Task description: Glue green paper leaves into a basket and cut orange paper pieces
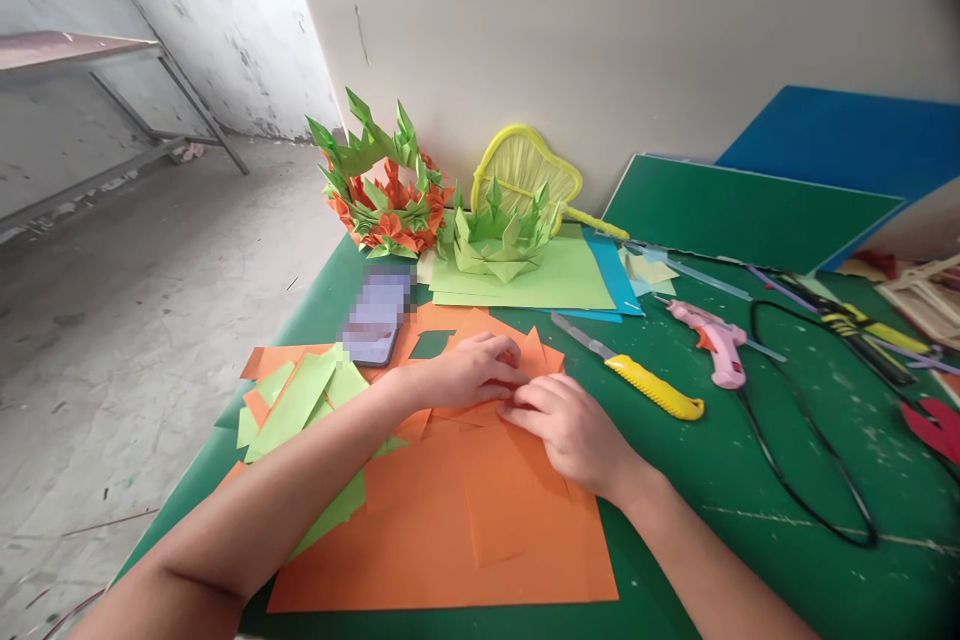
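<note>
Head view, contents in descending size: a green tabletop bears a large orange sheet, laid flat nearest me, with smaller orange pieces overlapping its far part. Behind these stand a ring of folded green and orange paper and a light green paper crown. My left hand and right hand meet over the far orange pieces; the left fingers are bent, the right ones lie close together, and I cannot tell whether either set pinches. To the right of my right hand lies a yellow-handled knife, its blade exposed; I judge that my wrist should keep clear of it. Smallest is the orange paper at my fingertips, mostly hidden. For clean folding, I would align its edges first, hold them steady with one hand, then press outward from the middle of the crease with the other
</note>
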`<state>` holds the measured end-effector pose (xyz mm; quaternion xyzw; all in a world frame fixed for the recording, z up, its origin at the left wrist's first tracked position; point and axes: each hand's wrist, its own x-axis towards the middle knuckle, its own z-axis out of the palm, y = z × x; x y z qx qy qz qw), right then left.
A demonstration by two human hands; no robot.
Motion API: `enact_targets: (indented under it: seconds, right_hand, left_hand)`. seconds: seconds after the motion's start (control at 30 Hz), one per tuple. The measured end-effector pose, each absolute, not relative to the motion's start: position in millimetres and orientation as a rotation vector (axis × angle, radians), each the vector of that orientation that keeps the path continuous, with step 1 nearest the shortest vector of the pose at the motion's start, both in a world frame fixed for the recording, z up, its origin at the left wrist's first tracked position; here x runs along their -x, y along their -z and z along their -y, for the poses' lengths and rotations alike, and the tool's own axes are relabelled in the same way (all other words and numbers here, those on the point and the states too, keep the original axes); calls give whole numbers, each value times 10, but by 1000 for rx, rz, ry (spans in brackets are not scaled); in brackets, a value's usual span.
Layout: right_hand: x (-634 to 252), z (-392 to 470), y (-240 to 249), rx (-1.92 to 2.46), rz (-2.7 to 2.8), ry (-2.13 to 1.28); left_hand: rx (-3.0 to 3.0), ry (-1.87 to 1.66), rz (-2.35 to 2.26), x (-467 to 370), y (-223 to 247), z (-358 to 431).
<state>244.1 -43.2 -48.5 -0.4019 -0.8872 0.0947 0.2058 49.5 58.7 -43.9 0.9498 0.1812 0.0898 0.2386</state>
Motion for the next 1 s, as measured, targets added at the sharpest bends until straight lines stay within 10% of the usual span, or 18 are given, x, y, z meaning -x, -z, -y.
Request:
enact_targets:
  seconds: [1.0]
  right_hand:
    - [-3441, 405, 450, 1888, 2045, 58]
  left_hand:
    - [-2552, -419, -442, -415, 366, -506]
